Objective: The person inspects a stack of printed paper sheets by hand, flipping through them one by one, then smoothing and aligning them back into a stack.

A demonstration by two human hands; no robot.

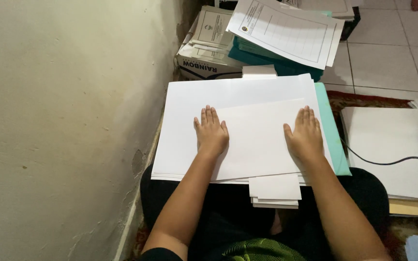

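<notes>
On the lap of a person sitting on the floor beside a pale wall (64, 121) lies a broad stack of white sheets (185, 140), seen from above by the person's own head camera. On top of that stack sits a smaller white sheet (257, 140), turned slightly askew. Both bare hands rest flat on it, palms down, fingers straight and close together, gripping nothing. The left hand (212, 133) presses on the smaller sheet's left edge, so part of the palm also lies over the larger stack beneath. The right hand (306, 135) lies on the sheet's right edge. The sheet spans the gap between the two hands and reaches back toward the person's body, under both wrists.

A teal folder (335, 140) shows from under the stack along its right side. A small pile of narrow white slips (274, 191) pokes out from under the stack's near edge, between the forearms. Beyond the stack, against the wall, stands a cardboard box (204, 60) topped with papers, teal folders and a printed form with a grid (286, 31). To the right, on the floor, lies another pile of white paper (388, 145), with a black cable (393, 162) running across it. White floor tiles (383, 63) show farther off.
</notes>
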